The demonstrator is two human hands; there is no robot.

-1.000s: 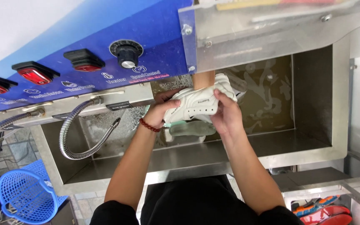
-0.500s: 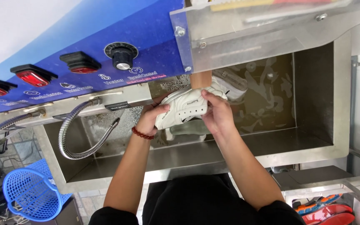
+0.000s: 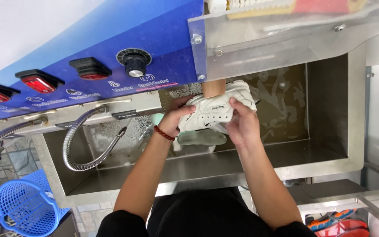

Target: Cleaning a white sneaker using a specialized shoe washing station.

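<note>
between your two hands, over the steel basin (image 3: 321, 158), sits the white sneaker (image 3: 213, 109), gripped at both ends. your left hand (image 3: 175, 119) is closed around its heel end, a red bead bracelet (image 3: 163, 133) just behind the grip. your right hand (image 3: 243, 125) is clamped over the toe end, fingers (image 3: 237, 105) on the upper. directly above the grip a tan cylinder (image 3: 212, 87) touches the shoe. left of the grip a flexible metal hose (image 3: 82, 140) hangs; well beyond it stands a blue basket (image 3: 23, 206).
</note>
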